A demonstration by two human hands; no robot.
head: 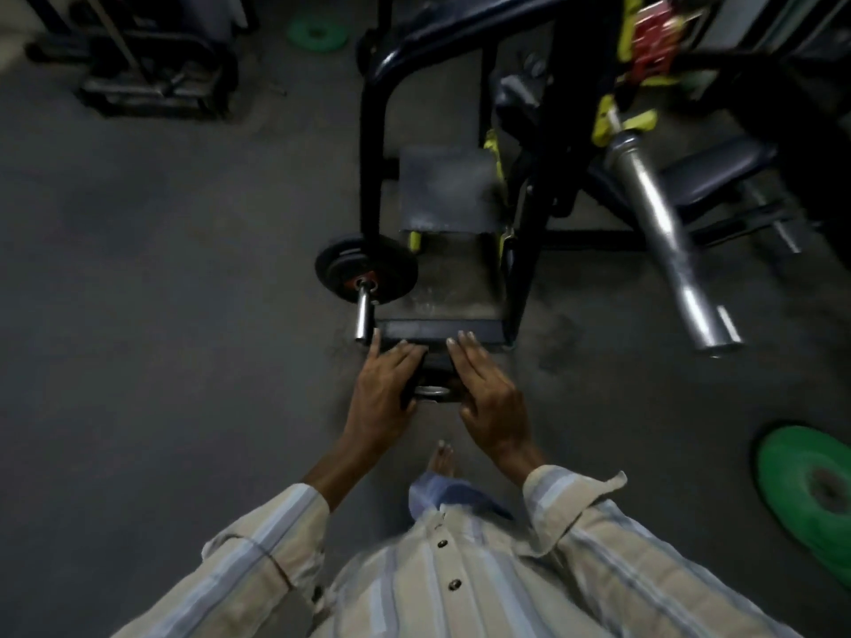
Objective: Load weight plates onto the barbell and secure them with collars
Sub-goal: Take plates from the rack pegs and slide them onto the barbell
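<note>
I hold a small black weight plate flat between both palms at waist height; its metal centre ring shows between them. My left hand presses its left edge and my right hand its right edge. The bare steel barbell sleeve juts toward me at the upper right, resting on a yellow-padded rack hook. No plate sits on that sleeve. A black plate hangs on a storage peg of the bench frame, just ahead of my left hand.
A black bench frame with a step platform stands straight ahead. Green plates lie on the floor at the right and far back. A dark rack stands at the upper left. My bare foot is below the hands.
</note>
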